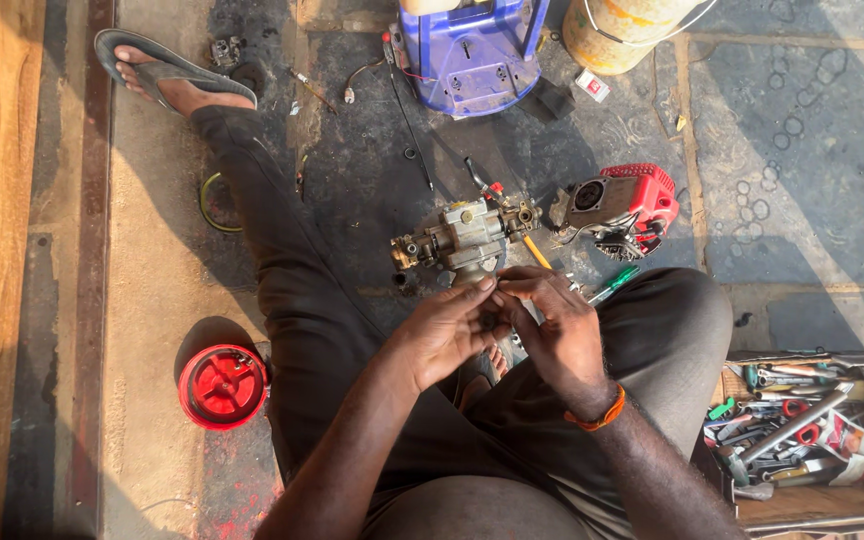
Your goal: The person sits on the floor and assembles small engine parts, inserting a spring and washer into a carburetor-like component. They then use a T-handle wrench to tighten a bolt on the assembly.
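I sit on the ground with my left leg stretched out and my right knee bent. My left hand (449,328) and my right hand (550,322) meet in front of me, fingertips pinched together on a small dark part that I cannot make out. Just beyond the fingers stands a grey metal pump assembly (462,238) with brass fittings. An orange band circles my right wrist. A yellow-handled tool (537,252) and a green-handled screwdriver (615,284) lie beside the pump.
A small red engine (624,205) lies right of the pump. A red round cover (222,386) sits at my left. An open box of tools (810,428) is at my right. A blue plastic housing (472,50) and a yellow tank (620,30) stand further off.
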A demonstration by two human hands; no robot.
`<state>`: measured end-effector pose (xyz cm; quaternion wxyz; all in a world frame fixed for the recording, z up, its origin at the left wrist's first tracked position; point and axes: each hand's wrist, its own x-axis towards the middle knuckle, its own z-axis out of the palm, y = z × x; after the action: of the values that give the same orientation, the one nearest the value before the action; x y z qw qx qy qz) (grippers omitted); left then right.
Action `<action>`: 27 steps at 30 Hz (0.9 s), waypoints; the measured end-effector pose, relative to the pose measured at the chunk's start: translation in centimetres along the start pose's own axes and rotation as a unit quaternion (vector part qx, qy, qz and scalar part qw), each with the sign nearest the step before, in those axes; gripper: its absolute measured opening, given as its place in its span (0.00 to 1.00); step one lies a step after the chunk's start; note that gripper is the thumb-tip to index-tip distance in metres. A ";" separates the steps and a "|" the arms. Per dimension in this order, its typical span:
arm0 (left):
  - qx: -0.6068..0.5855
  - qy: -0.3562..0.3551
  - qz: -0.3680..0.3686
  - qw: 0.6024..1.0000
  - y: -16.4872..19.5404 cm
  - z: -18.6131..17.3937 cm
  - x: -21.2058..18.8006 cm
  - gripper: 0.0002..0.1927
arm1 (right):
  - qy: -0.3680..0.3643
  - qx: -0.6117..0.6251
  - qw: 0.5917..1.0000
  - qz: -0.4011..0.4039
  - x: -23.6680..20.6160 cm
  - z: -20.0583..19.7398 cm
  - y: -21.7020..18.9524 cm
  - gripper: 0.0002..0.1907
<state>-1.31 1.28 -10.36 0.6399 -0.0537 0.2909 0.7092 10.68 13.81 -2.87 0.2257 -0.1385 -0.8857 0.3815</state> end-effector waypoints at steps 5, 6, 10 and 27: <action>-0.027 -0.024 -0.011 0.999 -0.5 -0.2 0.0 0.17 | -0.003 0.030 0.999 0.029 0.0 0.0 -0.3 0.11; -0.029 -0.022 -0.010 0.999 -0.5 -0.3 0.0 0.16 | -0.006 0.031 0.999 0.032 0.1 0.0 -0.4 0.11; -0.027 -0.025 0.039 0.999 0.1 -0.9 0.0 0.16 | -0.016 0.022 1.000 -0.012 0.8 -0.2 -0.7 0.16; -0.023 -0.012 0.084 0.996 0.9 -0.8 -0.7 0.19 | -0.054 -0.139 0.985 -0.085 0.0 1.3 -0.8 0.18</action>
<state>-2.31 0.27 -10.42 0.5800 -0.0353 0.2708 0.7675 9.92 12.48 -3.02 0.1882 -0.0718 -0.9495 0.2406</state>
